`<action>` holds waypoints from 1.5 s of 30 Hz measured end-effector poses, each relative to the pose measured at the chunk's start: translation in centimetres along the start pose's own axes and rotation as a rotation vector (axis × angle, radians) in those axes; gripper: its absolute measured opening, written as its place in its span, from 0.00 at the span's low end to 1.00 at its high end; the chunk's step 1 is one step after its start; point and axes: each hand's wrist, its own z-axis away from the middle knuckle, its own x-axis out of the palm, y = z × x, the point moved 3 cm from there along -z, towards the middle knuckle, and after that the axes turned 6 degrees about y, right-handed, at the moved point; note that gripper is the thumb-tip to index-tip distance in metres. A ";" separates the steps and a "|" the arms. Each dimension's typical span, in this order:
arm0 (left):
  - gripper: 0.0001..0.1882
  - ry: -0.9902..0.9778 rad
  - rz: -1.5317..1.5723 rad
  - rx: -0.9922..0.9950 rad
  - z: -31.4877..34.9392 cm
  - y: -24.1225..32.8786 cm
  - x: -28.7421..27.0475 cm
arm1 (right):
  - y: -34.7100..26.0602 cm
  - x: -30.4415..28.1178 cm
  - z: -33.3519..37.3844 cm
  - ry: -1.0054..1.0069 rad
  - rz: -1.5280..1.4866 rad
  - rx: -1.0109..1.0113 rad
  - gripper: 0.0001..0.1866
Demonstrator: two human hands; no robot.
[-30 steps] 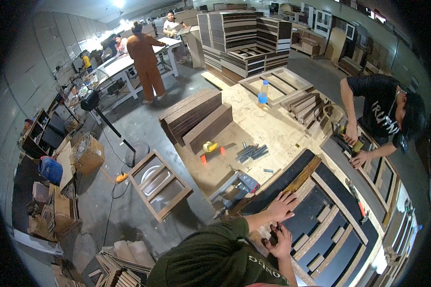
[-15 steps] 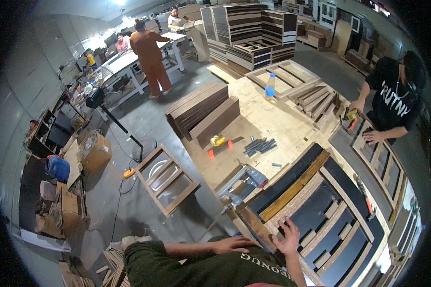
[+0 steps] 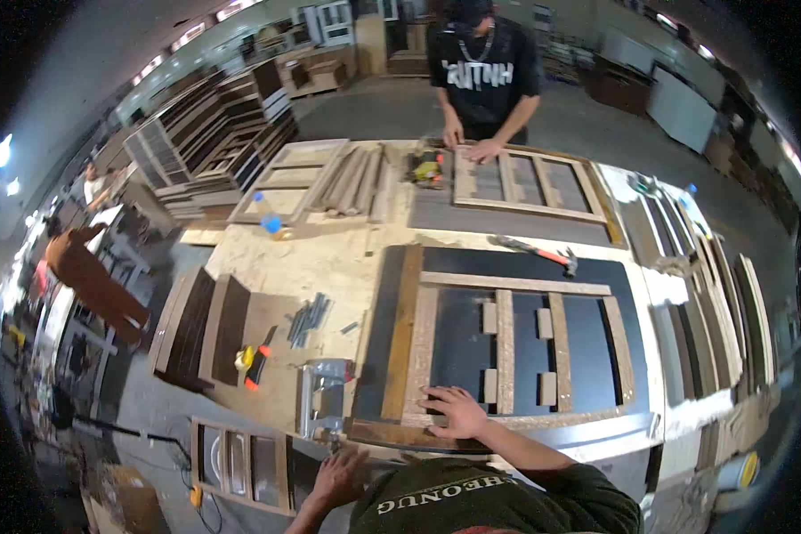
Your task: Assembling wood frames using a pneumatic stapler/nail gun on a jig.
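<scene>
A wooden frame (image 3: 425, 347) with several slats lies on a black panel (image 3: 534, 262) in front of me. My right hand (image 3: 456, 412) rests on the frame's near left corner, fingers spread. Small wood blocks (image 3: 547, 389) sit against the slats. My left hand (image 3: 340, 476) is low at the table's near edge, its fingers loosely apart, just below the tail fitting of a grey nail gun (image 3: 325, 396). Whether the fingertips touch that fitting is hard to see. The nail gun lies on the table left of the frame.
Dark staple strips (image 3: 309, 319), a yellow tape measure (image 3: 244, 360) and an orange-ended cutter (image 3: 258, 365) lie to the left. A hammer (image 3: 543, 254) lies beyond the frame. Across the table, a co-worker (image 3: 482, 80) handles another frame (image 3: 529, 182). A bottle (image 3: 267, 216) stands far left.
My view has swung to the right. My left hand has moved from in front of my shirt to beside the nail gun's tail. My right hand stays on the frame's corner.
</scene>
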 end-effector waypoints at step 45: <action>0.29 0.568 -0.007 0.218 -27.1 6.0 0.7 | -0.9 -0.3 -0.8 -0.008 0.133 -0.015 0.35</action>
